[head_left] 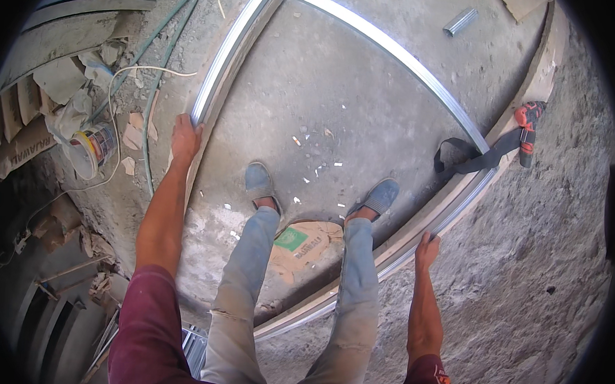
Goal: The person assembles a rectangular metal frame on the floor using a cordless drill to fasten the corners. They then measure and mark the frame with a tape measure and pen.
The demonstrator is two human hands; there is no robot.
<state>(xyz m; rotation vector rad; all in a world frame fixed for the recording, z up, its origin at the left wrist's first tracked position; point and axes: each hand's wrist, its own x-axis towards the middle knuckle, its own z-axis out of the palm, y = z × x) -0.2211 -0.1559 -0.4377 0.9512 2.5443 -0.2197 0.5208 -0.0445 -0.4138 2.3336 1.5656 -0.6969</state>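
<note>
My left hand [185, 140] is closed at the near end of a shiny metal channel [226, 51], which lies along a wooden beam [241, 64] on the left. On the right, my right hand [426, 252] is closed on the edge of another metal channel [393, 266] that runs along a long wooden plank [415, 232]. A third bright metal strip [389, 51] crosses the far side and meets the right plank. Its joint there is partly covered by a black strap [477, 158]. How my left fingers wrap underneath is hidden.
A red and black cordless drill [527, 133] lies on the right plank. A short metal offcut [460, 22] rests on the far floor. Paper sack [305, 247] and white scraps lie near my feet. At left are a bucket [93, 148], green hoses [150, 110], a white cord and filled sacks.
</note>
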